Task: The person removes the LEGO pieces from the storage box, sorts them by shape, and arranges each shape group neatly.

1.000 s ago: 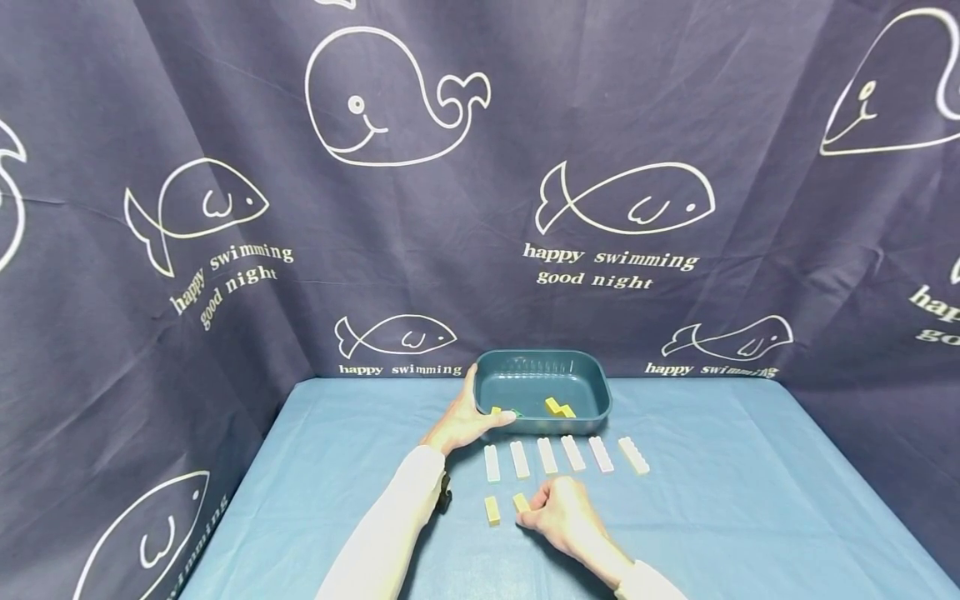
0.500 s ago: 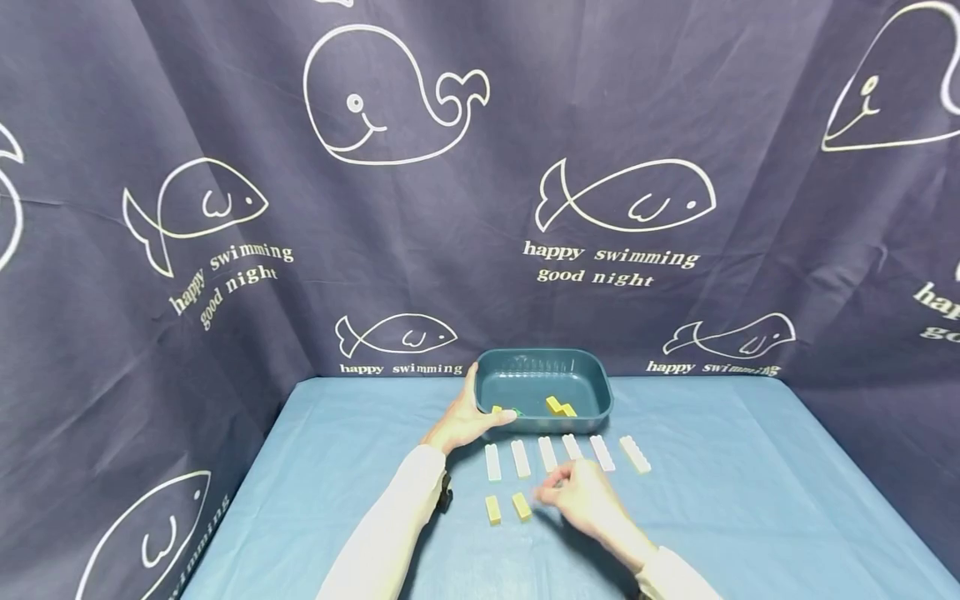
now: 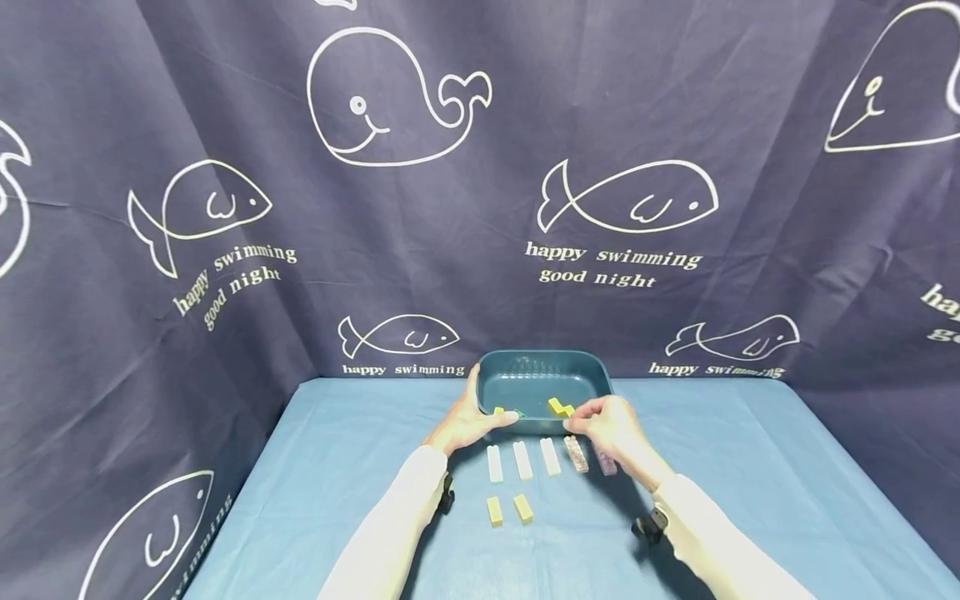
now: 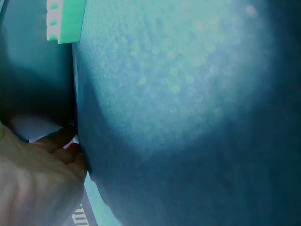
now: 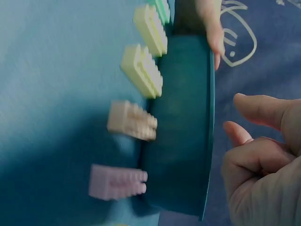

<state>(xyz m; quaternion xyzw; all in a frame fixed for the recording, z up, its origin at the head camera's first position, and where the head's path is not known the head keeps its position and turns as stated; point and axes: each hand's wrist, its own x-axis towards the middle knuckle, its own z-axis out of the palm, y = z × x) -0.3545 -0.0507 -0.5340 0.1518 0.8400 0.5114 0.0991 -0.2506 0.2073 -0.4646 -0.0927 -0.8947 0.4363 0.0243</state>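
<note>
A dark teal plastic bin (image 3: pixel 536 423) stands at the back of the table, and my left hand (image 3: pixel 463 421) grips its left end with the thumb over the front rim. Inside lie yellow toy bricks (image 3: pixel 557 407) and a bit of green. My right hand (image 3: pixel 611 425) is at the right part of the front rim, its fingertips close to the yellow bricks. In the right wrist view its thumb and index finger stand apart with nothing between them. Two short yellow bricks, one left (image 3: pixel 495 511) and one right (image 3: pixel 523 508), lie nearer the person.
A row of long bricks lies before the bin: a green-edged one (image 3: pixel 495 463), two pale yellow ones (image 5: pixel 150 30), a peach one (image 5: pixel 123 120) and a pink-purple one (image 5: pixel 113 182). My right hand covers the row's right end. A dark blue curtain (image 3: pixel 480 250) hangs behind the table.
My right hand has let go of the right short yellow brick, leaving it on the table, and moved up and right to the bin's front rim. The left hand has stayed put.
</note>
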